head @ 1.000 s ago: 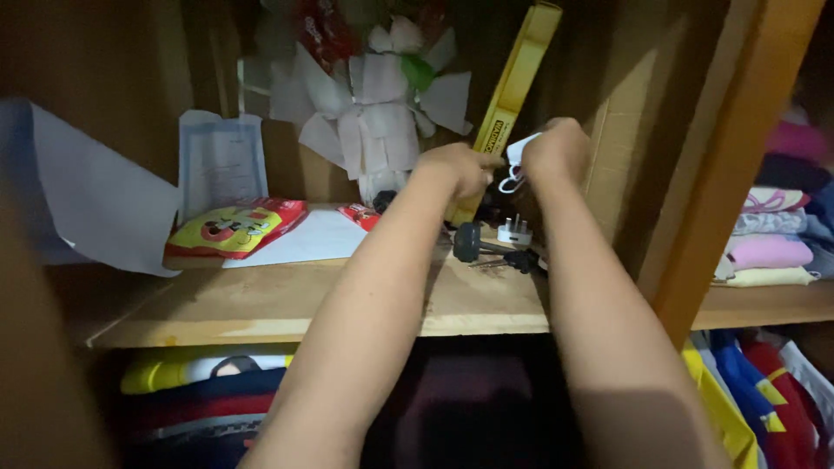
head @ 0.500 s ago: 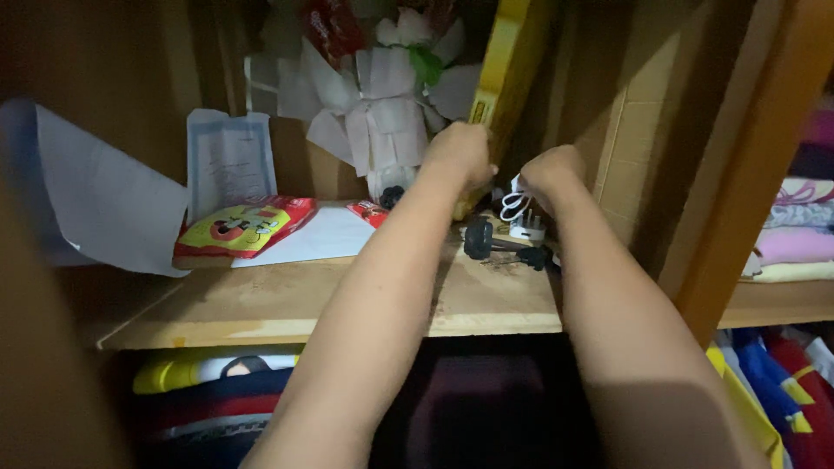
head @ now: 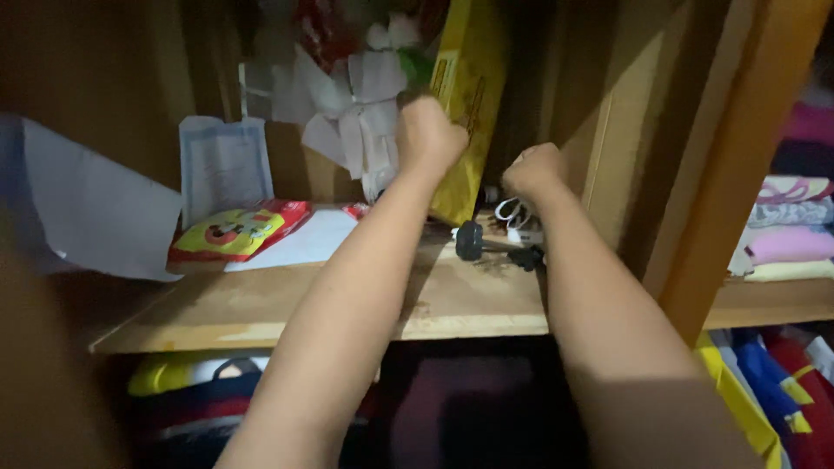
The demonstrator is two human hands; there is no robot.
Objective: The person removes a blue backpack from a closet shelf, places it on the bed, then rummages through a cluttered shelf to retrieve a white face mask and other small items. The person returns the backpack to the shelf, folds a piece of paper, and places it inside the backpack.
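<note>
My left hand [head: 430, 139] is closed on the lower edge of a tall flat yellow box [head: 469, 95] that stands tilted at the back of a wooden shelf [head: 261, 313]. To its right my right hand [head: 534, 169] is curled into a fist directly above a coiled white cable [head: 511, 212], and seems to grip it; its fingers face away from me. A black round knob on a short rod [head: 470, 240] lies on the shelf just below both hands.
A red and yellow packet [head: 234, 233] lies on white paper [head: 304, 243] at the left, with a pale blue pouch [head: 224, 165] behind it. A white ribbon bundle [head: 347, 113] hangs at the back. A wooden upright [head: 730, 174] separates folded clothes [head: 790, 243]; more clothes fill the shelf below.
The view has closed in on the shelf. The yellow box has tipped further towards upright in my left hand. My right hand has dropped with the white cable towards the shelf board.
</note>
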